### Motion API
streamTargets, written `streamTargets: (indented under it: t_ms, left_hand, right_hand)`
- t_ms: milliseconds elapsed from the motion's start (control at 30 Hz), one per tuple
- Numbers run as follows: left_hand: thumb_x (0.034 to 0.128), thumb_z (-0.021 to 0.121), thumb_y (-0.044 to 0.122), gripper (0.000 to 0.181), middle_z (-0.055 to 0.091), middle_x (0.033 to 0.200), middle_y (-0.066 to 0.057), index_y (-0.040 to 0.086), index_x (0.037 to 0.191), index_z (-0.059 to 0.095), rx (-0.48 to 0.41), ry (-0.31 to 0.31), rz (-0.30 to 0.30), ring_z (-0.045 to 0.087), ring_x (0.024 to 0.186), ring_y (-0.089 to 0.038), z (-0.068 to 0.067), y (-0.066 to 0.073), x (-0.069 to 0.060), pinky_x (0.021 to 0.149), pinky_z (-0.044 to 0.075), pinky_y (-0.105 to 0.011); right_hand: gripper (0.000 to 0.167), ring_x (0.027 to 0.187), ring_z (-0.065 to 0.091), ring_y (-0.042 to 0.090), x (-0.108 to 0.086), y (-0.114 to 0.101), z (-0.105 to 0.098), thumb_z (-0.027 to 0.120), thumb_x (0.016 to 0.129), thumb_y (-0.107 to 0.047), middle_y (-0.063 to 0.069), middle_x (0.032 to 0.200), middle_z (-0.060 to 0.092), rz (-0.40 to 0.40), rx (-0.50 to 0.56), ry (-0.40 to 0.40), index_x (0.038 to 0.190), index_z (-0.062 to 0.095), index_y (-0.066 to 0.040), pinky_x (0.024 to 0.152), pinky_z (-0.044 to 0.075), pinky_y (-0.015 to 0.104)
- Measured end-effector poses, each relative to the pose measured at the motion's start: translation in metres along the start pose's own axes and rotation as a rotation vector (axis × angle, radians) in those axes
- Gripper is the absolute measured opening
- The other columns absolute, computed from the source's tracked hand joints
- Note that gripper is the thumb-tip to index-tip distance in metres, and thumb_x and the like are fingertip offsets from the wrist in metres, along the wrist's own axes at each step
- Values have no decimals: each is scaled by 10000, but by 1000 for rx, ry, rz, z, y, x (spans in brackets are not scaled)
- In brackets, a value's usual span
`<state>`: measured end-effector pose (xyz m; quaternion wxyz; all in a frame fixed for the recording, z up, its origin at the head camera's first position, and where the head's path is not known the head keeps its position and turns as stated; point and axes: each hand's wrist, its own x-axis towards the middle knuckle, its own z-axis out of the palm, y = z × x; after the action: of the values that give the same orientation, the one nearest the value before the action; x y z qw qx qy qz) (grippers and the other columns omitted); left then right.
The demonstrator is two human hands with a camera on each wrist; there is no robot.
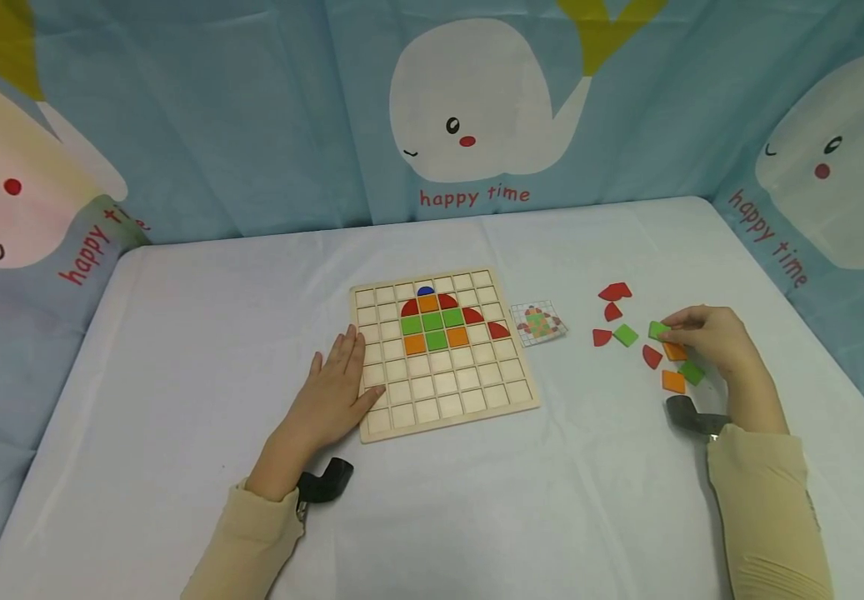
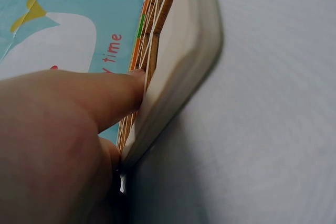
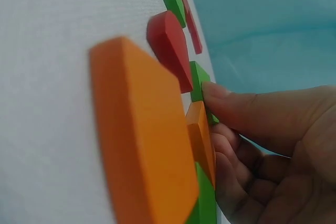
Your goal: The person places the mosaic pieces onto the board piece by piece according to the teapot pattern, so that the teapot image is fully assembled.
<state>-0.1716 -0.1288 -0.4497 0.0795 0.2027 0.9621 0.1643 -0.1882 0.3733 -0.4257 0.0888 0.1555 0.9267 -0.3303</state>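
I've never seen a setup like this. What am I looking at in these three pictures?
No robot here, just a person's bare left hand and right hand, filmed from the head and from each wrist. The wide picture looks forward and down from the head; the two close-ups come from the wrists. On the white cloth lie a gridded wooden board partly filled with coloured pieces, a small patterned card beside it and, farther right, loose red, orange and green pieces. The left hand rests on the board's left edge; the right hand pinches a green tile, though whether it is lifted is unclear.
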Motion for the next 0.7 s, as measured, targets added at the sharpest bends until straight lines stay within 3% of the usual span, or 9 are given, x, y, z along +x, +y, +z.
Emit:
streamTargets:
  t_ms: [133,300,500,700]
  left_hand:
    - [955,518,345,780,70,1543,-238,-116,1455,137,-1,-2,3,82,1414,-391,-1,0,0,1085,100,-607]
    - [957,515,344,779,68,1543,-240,-120,1454,136,-3,-2,6,82,1412,-396,-1,0,0,1083,98,-610]
    - [961,510,349,783,56,1546,-235,-112,1459,120,2,-8,6,71,1415,-390,0,-1,0,1085,93,-607]
    - [958,515,346,784,59,1546,-234,-111,1459,123,0,-2,8,76,1414,-391,1,-2,1,1085,95,-606]
  right_hand:
    - [353,894,530,337,1,1,0,644,895,-169,244,1031,598,-16,3,-5,1146,566,67,790,432,396]
    - [366,893,529,334,1,1,0,657,891,-174,236,1030,591,-30,-6,-8,1152,580,70,786,440,393]
    - [346,869,528,313,2,1,0,659,887,-172,207,1020,585,-35,-11,-18,1140,583,52,689,407,252]
    - [332,907,498,315,1,0,-1,654,888,-196,209,1045,577,-38,-11,-30,1128,574,18,684,390,226]
